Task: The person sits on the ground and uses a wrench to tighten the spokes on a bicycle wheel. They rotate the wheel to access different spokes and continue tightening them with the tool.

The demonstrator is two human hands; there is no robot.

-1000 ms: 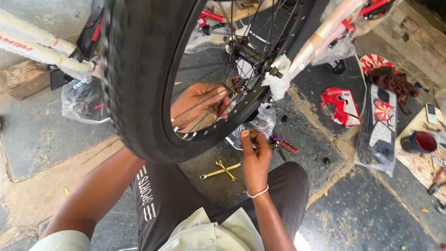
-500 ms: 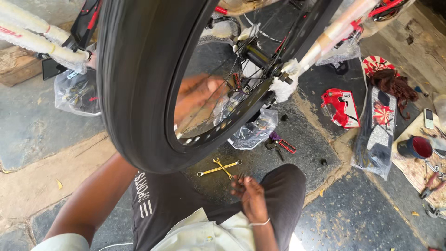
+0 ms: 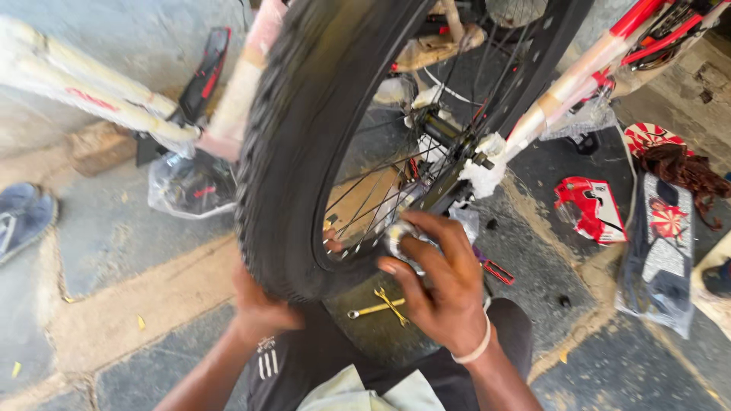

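Observation:
A bicycle wheel with a fat black tyre (image 3: 304, 152), thin spokes and a hub (image 3: 445, 133) fills the middle of the view. My left hand (image 3: 263, 304) grips the bottom of the tyre from the left, with fingertips showing inside the rim. Just right of the rim, my right hand (image 3: 442, 285) curls around a small silvery part (image 3: 398, 233) close to the spokes; a pale band sits on that wrist. Two crossed yellow spanners (image 3: 384, 304) lie on the floor under the wheel, between my hands.
The bike's frame tube (image 3: 91, 99) and fork leg (image 3: 567, 95) are wrapped in pale packing. A clear plastic bag (image 3: 190, 186) and a blue sandal (image 3: 23, 217) lie left. Red packaging (image 3: 594, 209), a red tool (image 3: 496, 269) and a patterned cloth (image 3: 659, 243) lie right.
My left hand came out from among the spokes and went down onto the tyre's bottom. My right hand rose from my lap to the rim. The view has moved closer to the wheel.

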